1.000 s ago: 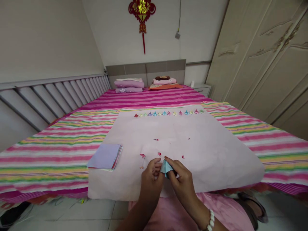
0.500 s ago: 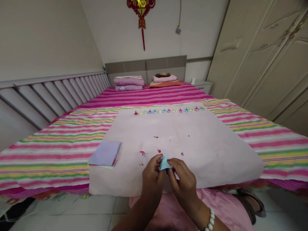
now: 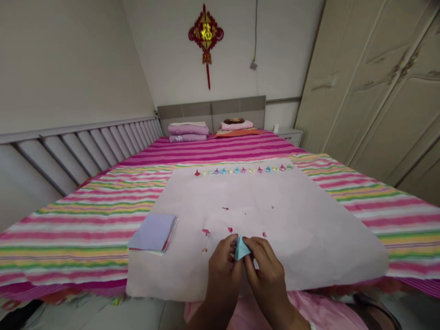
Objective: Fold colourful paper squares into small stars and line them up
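Between my two hands is a small piece of folded light-blue paper (image 3: 242,249), held just above the near part of a large pale sheet (image 3: 309,229). My left hand (image 3: 224,263) pinches its left side with thumb and fingers. On the other side my right hand (image 3: 266,261) grips the right edge, fingertips closed on it. Part of the paper is covered by the fingers. Beyond the hands lie small red scraps, among them one scrap (image 3: 230,229) just ahead of my left hand and another (image 3: 264,234) ahead of my right.
A stack of square coloured paper (image 3: 153,231), lilac on top, lies at the sheet's left. Several small folded paper pieces (image 3: 237,170) form a row along its far edge. Underneath is a bed with a striped cover (image 3: 85,220); folded bedding (image 3: 188,130) rests by the headboard (image 3: 192,112).
The view has tilted up, so everything sits lower in the picture. Both hands keep hold of the blue paper, which has turned slightly and now shows a narrower, more pointed shape.
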{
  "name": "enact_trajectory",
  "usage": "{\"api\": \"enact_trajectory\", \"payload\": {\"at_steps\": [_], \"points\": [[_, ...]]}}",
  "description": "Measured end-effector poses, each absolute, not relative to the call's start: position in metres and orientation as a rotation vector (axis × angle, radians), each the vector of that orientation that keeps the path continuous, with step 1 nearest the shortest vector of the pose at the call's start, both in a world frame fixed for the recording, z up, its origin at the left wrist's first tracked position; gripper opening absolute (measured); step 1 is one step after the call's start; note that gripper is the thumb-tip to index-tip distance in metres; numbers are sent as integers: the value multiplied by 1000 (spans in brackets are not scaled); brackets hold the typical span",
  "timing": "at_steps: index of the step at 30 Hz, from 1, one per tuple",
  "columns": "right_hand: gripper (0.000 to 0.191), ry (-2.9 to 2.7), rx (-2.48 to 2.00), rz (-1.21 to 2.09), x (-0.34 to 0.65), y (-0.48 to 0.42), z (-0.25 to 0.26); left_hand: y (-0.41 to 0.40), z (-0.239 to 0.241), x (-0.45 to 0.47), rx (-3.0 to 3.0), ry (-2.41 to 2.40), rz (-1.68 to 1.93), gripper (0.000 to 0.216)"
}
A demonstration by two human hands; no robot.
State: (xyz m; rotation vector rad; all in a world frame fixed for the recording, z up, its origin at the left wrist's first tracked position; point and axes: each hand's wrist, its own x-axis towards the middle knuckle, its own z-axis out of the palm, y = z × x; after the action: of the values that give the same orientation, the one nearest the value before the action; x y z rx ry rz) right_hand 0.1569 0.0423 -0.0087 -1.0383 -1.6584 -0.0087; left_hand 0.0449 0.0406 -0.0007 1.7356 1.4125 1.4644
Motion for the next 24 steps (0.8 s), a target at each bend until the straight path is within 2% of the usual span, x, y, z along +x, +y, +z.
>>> {"api": "enact_trajectory", "payload": {"at_steps": [4, 8, 16, 21, 24], "points": [[26, -1668, -990, -63, 156, 48, -14, 45, -2, 46, 1521, 1385, 1461, 40], [28, -1680, -918, -69, 155, 48, -13, 47, 4, 48, 1324, 1349, 1484, 34], [36, -1711, -805, 256, 153, 26, 14, 50, 18, 31, 1061, 1138, 1448, 26], [13, -1452, -972, 489, 158, 26, 32, 47, 24, 23, 1011, 1128, 1365, 27], [10, -1414, -957, 670, 161, 30, 37, 44, 28, 23, 1075, 1126, 1365, 24]]}}
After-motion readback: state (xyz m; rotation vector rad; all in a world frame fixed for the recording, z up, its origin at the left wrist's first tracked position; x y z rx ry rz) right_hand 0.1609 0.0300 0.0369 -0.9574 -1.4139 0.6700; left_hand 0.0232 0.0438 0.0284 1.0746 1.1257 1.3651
